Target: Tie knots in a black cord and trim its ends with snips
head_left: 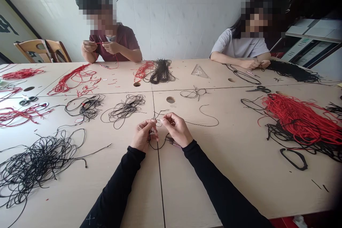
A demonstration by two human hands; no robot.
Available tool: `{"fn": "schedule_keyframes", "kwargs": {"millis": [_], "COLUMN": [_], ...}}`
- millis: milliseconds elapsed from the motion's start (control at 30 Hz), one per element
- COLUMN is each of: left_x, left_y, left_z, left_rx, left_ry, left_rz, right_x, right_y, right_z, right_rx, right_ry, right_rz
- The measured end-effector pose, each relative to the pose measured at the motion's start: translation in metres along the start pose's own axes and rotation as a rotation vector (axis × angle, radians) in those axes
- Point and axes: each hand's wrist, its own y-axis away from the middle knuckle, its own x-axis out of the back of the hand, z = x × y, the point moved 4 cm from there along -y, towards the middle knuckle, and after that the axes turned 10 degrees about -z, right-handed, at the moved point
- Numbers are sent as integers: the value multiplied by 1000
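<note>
Just between left grip [143, 135] and right grip [176, 129], black cord [157, 148] (looped).

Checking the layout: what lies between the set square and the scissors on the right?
The head view shows a black cord loop and a round table hole there.

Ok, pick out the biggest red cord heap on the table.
The red cord heap at the table's right end, lying over black cord; the other red bunches are far smaller.
</note>
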Motion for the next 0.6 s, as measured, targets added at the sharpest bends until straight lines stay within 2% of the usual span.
{"fn": "schedule_keyframes", "kwargs": {"millis": [167,400,600], "left_x": [0,-2,4], "left_y": [0,-1,-3], "left_z": [0,2,-1], "left_rx": [-8,-5,-32], "left_ry": [-1,37,67], "left_rz": [-28,-49,26], "right_x": [-6,-6,-7], "right_y": [1,1,1], "right_z": [-2,-4,-4], "right_rx": [1,22,19], "right_ry": [123,90,92], "right_rz": [-75,-89,-103]}}
